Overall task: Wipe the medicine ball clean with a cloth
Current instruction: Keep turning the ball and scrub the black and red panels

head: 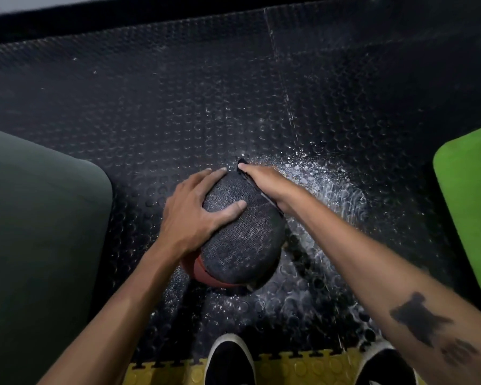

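Sitting on the black studded floor mat (178, 112), the red medicine ball (203, 273) hides under a dark grey cloth (242, 240). The left hand (197, 212) presses it with spread fingers; the right hand (264, 182) lies flat against its side. No writing shows.

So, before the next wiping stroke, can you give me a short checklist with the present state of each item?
1. Cloth covers the medicine ball: ok, only a red strip shows at the lower left.
2. Left hand steadies the ball: ok, fingers spread flat on the cloth.
3. Right hand holds the cloth: cannot tell, it lies along the far right edge and its palm is hidden.
4. Ball rests on the floor mat: ok.
5. Floor dry around the ball: not ok, a whitish splatter shows on the right.
6. Shoes apart from the ball: ok.
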